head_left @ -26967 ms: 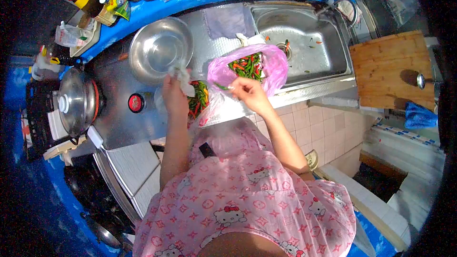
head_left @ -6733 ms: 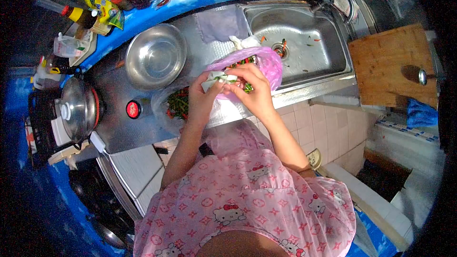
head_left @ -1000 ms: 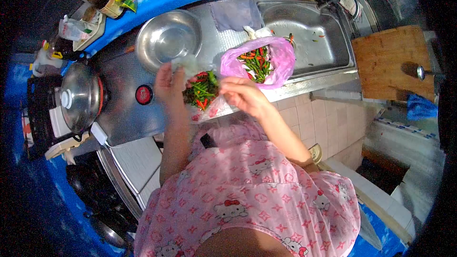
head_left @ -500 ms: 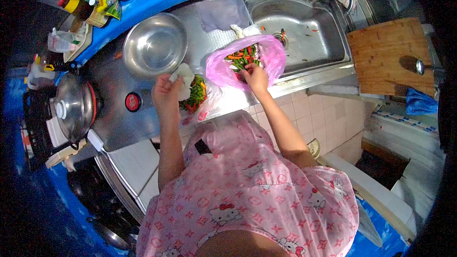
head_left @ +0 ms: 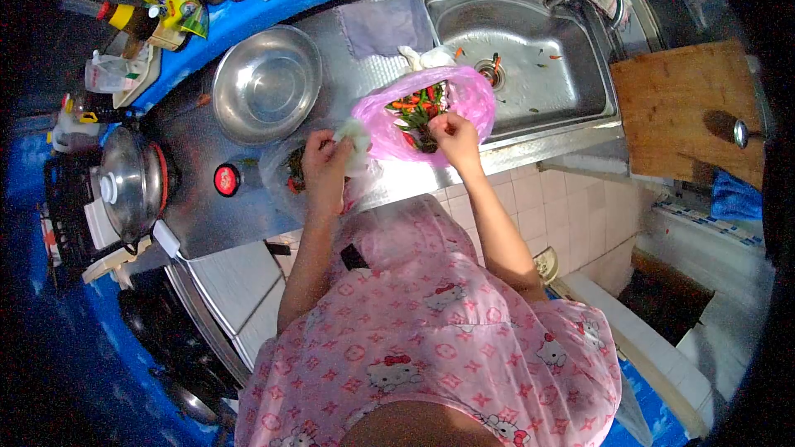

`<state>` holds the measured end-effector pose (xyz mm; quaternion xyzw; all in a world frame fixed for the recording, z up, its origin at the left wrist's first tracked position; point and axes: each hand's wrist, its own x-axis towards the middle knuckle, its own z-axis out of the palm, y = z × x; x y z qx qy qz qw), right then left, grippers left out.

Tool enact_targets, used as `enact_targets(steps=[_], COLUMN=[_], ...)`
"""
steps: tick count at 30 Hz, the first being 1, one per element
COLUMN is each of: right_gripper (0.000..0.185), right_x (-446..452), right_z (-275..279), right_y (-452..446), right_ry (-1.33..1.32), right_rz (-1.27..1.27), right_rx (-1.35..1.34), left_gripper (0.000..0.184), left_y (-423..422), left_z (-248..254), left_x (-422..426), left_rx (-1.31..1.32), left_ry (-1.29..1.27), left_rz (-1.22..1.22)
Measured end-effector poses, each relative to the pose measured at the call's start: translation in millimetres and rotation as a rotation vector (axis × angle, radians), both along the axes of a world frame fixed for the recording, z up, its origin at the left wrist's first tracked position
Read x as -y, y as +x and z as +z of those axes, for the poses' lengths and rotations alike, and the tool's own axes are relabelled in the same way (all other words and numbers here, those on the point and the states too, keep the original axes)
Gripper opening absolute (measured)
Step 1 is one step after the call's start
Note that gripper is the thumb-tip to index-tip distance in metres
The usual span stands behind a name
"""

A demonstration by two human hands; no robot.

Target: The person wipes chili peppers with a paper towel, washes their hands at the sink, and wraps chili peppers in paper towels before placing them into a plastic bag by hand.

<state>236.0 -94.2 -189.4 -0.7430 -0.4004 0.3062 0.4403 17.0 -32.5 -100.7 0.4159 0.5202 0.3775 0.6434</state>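
A crumpled white tissue or cloth (head_left: 356,146) is pinched in my left hand (head_left: 325,170). Beneath that hand lies a clear plastic bag (head_left: 277,167) with chili peppers inside, partly covered by my wrist. My right hand (head_left: 457,145) is at the near right rim of a pink plastic bag (head_left: 377,120). Its thumb and fingers are closed together; what they hold, if anything, is too small to make out. Red, orange and green chili peppers (head_left: 421,108) fill the open mouth of the pink bag, right beside my right fingertips.
A wide steel bowl (head_left: 267,83) stands behind my left hand. The steel sink (head_left: 538,74) holds a few chili scraps. A red-topped jar (head_left: 226,180) and a lidded pan (head_left: 132,186) are at left; a wooden board (head_left: 679,108) is at right.
My left hand moved right with the white tissue, which now overlaps the pink bag's left side. My right hand drew back slightly from the chilies to the bag's rim.
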Motion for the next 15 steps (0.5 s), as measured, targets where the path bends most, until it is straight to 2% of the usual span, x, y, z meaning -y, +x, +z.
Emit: enact_targets(steps=[3,6,9,12,15], right_gripper=[0.008,0.007,0.007,0.004,0.005], right_x=[16.1,20.1,16.1,15.8,16.7], right_z=[73.7,104.5,118.4,118.8,120.4], right_y=[-9.4,-22.2,-25.2,-23.5,-26.7], right_ry=[0.091,0.215,0.254,0.242,0.229], right_rz=[-0.018,0.055,0.1,0.124,0.159], right_rx=[-0.619,-0.669,-0.607,-0.494,-0.355], left_gripper=[0.023,0.034,0.041,0.046,0.047], left_y=[17.1,34.4,38.3,42.9,43.2], left_z=[1.8,28.3,30.1,45.2,47.5], left_x=[3.0,7.7,7.6,8.6,11.2], left_rx=[0.168,0.437,0.509,0.268,0.139], left_ry=[-0.139,-0.323,-0.319,-0.144,0.003], left_rz=[-0.061,-0.12,-0.289,-0.406,-0.412])
